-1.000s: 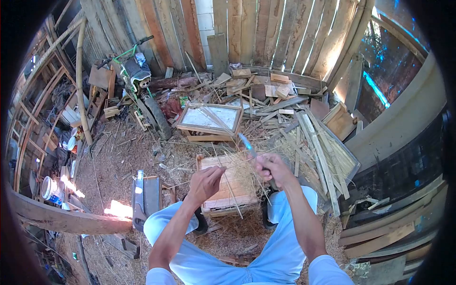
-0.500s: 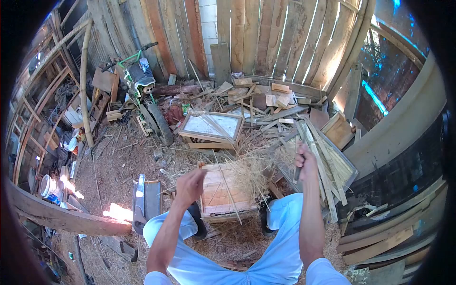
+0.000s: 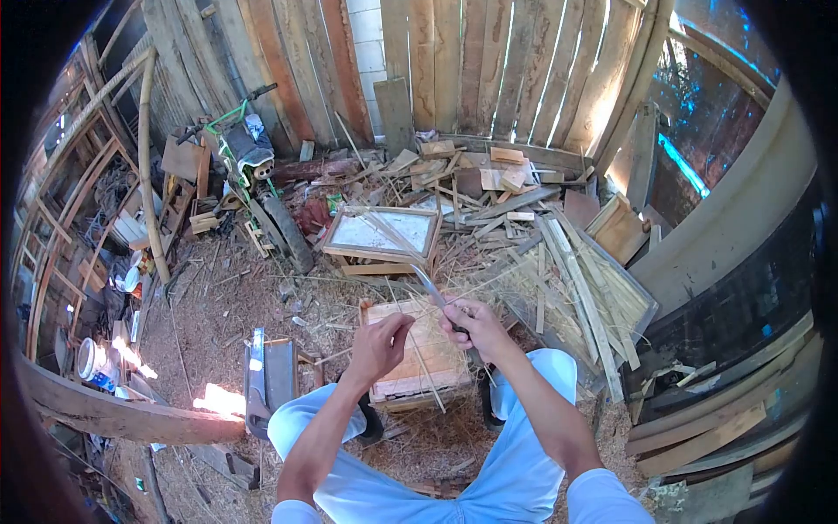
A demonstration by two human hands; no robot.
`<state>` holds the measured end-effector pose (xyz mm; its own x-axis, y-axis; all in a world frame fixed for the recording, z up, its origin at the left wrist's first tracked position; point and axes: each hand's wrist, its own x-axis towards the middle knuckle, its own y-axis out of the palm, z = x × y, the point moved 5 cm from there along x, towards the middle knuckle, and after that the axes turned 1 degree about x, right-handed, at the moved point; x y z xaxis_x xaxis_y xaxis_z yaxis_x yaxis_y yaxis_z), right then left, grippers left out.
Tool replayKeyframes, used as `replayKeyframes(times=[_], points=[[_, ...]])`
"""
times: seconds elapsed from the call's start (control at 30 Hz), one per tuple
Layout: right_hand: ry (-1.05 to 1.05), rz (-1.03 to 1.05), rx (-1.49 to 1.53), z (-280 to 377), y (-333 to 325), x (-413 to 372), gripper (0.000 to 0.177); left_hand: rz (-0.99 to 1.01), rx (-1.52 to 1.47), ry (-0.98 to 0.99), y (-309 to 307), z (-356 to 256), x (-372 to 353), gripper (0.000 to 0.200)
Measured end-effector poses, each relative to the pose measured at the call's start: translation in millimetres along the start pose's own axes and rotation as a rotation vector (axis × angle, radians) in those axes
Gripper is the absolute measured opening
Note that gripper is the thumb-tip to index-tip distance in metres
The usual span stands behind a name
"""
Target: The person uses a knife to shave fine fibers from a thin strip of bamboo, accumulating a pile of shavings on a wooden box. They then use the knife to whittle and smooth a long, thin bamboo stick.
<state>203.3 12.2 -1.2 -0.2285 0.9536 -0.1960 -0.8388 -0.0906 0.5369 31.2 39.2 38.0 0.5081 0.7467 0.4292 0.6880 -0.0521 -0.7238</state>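
Observation:
A knife [image 3: 429, 286] with a dark handle is in my right hand [image 3: 478, 330], its blade pointing up and to the left. My left hand [image 3: 381, 348] is beside it, over the left part of a wooden box [image 3: 423, 381], with the fingers pinched together; whatever is between them is too small to name. Thin strips and straw-like shavings lie over the top of the box, which stands between my feet. A gap separates the two hands.
A framed white panel [image 3: 384, 232] lies ahead among wood scraps. Long slats [image 3: 583, 301] lean at the right. A small motorbike [image 3: 262, 183] stands at the back left. A handsaw [image 3: 257, 375] rests by a dark case [image 3: 281, 371] left of my leg.
My right hand has swung left and inward from the right side, bringing the knife over the box near my left hand. The left hand has moved slightly right. The shavings look less bunched.

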Motion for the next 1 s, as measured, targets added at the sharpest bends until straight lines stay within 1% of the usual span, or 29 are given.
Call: replayKeyframes(times=[0.13,0.2,0.27,0.33,0.37,0.43,0.47,0.5,0.53,0.57,0.63,0.67,0.7,0.77,0.83,0.87,0.93,1.0], points=[[-0.015,-0.076,0.001,16,-20,-5,0.032,-0.017,0.021,0.044,-9,5,-4,0.011],[-0.086,-0.118,0.053,33,-34,-10,0.03,0.032,-0.002,-0.045,-12,11,-8,0.011],[-0.101,-0.126,0.048,34,-47,-9,0.03,0.036,0.001,-0.047,-13,13,-8,0.011],[-0.144,-0.15,0.068,39,-54,-13,0.029,-0.014,0.004,0.06,-16,9,-9,0.011],[-0.139,-0.146,0.063,42,-61,-15,0.029,-0.019,0.004,0.054,-18,12,-12,0.011],[-0.256,-0.354,0.085,59,-90,-23,0.027,0.002,0.002,-0.027,-26,27,-17,0.008],[-0.262,-0.347,0.084,66,-103,-26,0.027,-0.004,0.007,-0.024,-33,33,-18,0.008],[-0.366,-0.41,0.148,77,-123,-34,0.027,-0.019,0.036,-0.077,-40,41,-20,0.007],[-0.469,-0.473,0.217,84,-129,-39,0.027,-0.031,0.066,-0.129,-45,47,-22,0.005],[-0.475,-0.465,0.222,80,-126,-38,0.027,-0.076,0.057,-0.129,-48,49,-22,0.003],[-0.324,-0.432,0.042,69,-99,-40,0.032,-0.076,0.074,-0.127,-40,50,-18,0.004],[-0.237,-0.36,0.01,58,-81,-36,0.035,-0.068,0.081,-0.129,-33,48,-17,0.004],[-0.148,-0.291,-0.021,43,-58,-30,0.039,-0.013,0.06,-0.174,-27,41,-13,0.005],[-0.06,-0.124,-0.076,12,-29,-14,0.039,0.008,0.03,-0.132,-14,25,-7,0.005],[-0.059,-0.096,-0.075,-4,-3,-8,0.038,0.02,-0.031,-0.031,-3,10,-1,0.006],[-0.048,-0.062,-0.081,-7,5,-6,0.038,0.023,-0.029,-0.026,0,8,0,0.006],[-0.036,-0.058,-0.059,-5,2,-4,0.037,0.009,-0.015,0.023,1,2,-1,0.007],[-0.017,-0.055,-0.035,-4,-3,-4,0.036,0.031,-0.04,-0.006,-2,5,0,0.006]])
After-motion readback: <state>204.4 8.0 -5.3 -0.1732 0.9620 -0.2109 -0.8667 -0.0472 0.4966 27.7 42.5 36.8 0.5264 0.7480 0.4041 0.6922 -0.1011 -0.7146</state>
